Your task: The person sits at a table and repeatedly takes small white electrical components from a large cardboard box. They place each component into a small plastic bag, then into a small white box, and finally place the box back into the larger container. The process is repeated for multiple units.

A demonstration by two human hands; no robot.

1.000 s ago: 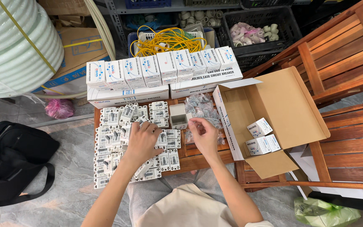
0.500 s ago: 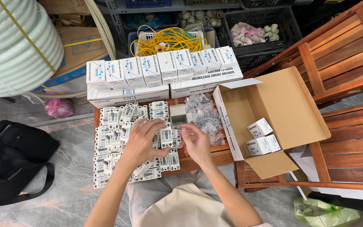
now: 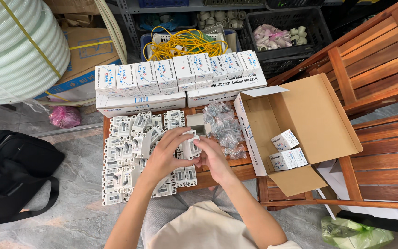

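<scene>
We hold a white breaker (image 3: 191, 144) upright between both hands, left hand (image 3: 164, 157) fingers pinching its top, right hand (image 3: 213, 159) fingers pinching its lower side.

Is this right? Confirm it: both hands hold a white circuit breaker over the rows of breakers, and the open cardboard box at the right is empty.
Not quite. The head view shows the left hand and right hand holding a white circuit breaker over the rows of breakers, but the open cardboard box is not empty: a few small white boxes lie in it.
</scene>
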